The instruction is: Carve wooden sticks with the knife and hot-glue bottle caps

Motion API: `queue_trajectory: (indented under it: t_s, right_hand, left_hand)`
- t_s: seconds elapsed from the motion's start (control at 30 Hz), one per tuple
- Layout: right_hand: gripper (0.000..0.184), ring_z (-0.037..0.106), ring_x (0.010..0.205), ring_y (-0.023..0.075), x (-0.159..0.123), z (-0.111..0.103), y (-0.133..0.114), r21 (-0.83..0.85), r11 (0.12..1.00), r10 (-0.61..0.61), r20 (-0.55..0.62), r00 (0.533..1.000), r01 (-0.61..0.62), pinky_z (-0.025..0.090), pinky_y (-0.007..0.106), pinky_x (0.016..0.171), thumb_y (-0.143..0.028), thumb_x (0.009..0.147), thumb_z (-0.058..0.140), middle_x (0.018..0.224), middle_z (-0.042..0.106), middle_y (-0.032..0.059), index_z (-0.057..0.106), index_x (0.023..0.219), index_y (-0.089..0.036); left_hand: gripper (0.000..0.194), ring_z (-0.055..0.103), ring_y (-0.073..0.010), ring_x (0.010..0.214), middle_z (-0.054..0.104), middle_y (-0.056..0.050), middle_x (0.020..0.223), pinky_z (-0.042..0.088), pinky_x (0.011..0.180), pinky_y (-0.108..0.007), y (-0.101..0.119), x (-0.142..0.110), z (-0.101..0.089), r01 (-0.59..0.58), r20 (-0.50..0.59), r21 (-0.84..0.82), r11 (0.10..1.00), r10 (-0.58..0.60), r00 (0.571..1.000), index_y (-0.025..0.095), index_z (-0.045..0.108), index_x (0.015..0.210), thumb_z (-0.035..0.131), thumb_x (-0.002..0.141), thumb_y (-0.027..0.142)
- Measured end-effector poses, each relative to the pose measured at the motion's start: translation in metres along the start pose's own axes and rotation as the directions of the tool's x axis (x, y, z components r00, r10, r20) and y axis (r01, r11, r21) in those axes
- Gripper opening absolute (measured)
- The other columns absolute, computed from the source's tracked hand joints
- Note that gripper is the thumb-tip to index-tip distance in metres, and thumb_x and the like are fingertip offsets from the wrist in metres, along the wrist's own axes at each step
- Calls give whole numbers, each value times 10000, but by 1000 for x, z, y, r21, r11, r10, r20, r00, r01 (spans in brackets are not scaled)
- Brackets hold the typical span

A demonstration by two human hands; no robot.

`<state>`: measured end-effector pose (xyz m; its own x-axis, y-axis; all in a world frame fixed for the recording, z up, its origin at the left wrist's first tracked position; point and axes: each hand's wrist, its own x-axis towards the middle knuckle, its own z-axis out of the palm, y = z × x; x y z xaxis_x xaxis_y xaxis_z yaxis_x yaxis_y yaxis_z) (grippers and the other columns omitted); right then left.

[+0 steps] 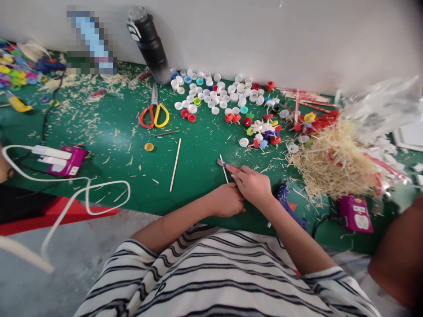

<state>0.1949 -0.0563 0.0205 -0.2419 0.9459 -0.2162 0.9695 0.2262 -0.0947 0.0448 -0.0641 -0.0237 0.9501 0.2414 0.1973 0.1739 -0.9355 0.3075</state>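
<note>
We find one pale stick (226, 176) right of the scissors (154, 105) and nearer us, its near end in the left hand (228, 200), fingers curled; the right hand (253, 182) grips a red-handled knife (231, 168), blade across it.

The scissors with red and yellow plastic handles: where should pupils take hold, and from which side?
Probably best by the looped handles, coming from the near side of the green table: the scissors appear to lie flat, loops facing the near edge, metal blades pointing away towards the pale wall.
</note>
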Motion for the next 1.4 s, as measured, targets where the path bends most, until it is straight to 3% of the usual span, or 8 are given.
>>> queue_trajectory:
  t_s: [0.33, 0.8, 1.07, 1.4]
  right_hand:
    - [466, 619, 780, 146, -18, 9, 6, 58, 998, 15, -38, 999, -13, 289, 273, 552, -427, 1061, 308, 986, 681, 27, 529, 1471, -433]
    - [465, 611, 803, 144, -3, 5, -5, 9, 998, 60, -25, 998, -59, 255, 284, 530, -438, 1064, 289, 984, 648, 21, 484, 1484, -485]
    - [468, 618, 816, 161, 15, -2, -8, -47, 999, 16, 16, 1000, -15, 284, 280, 555, -439, 1056, 315, 1040, 659, 21, 453, 1499, -498]
    - [481, 634, 858, 157, 5, -2, -4, -8, 1000, -6, 16, 1000, 6, 303, 261, 565, -454, 1062, 289, 1074, 679, 32, 449, 1516, -455]
  left_hand:
    - [239, 706, -256, 922, 788, -81, 866, 466, 939, -443, -2, 0, 3, -19, -23, 20, 1000, 19, 1000, 154, 780, 827, 647, 918, 330]
    - [252, 713, -274, 996, 799, -66, 904, 470, 984, -463, -3, 1, 7, -4, -11, 1, 1000, 4, 1000, 189, 809, 889, 594, 947, 306]
    - [290, 716, -274, 987, 797, -59, 875, 478, 990, -474, -7, -1, 10, 16, -16, -11, 1000, -16, 1000, 191, 810, 851, 562, 961, 291]
    - [285, 719, -277, 961, 794, -83, 850, 490, 953, -455, -2, 1, 8, 17, -32, 5, 1000, -17, 999, 172, 810, 817, 584, 950, 285]
